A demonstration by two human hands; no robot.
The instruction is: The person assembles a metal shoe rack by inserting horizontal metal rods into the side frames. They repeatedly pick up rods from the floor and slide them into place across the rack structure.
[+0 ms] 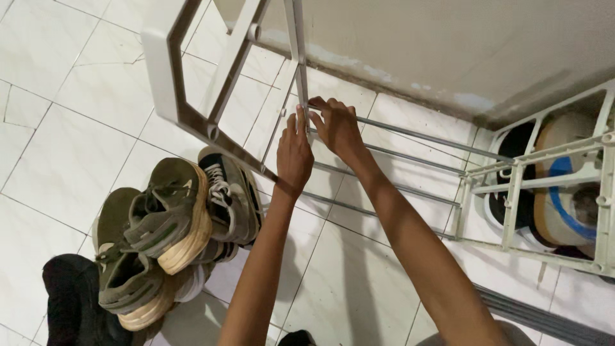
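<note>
Head view: the left hand (293,154) and the right hand (337,126) meet at the picture's centre on a white shoe rack frame (192,118). The left grip is nearly flat, fingers straight and together, pressed up along the upright post. The right grip is curled, fingertips (318,104) pinched on the end of a grey metal rod (416,136) where it meets that post. From the hands the rod runs toward 4 o'clock, parallel with further rods, to a second white side frame (544,192) at 3 o'clock with shoes behind it. Olive sneakers (154,224) lie heaped on the tiled floor (57,128) at 8 o'clock.
</note>
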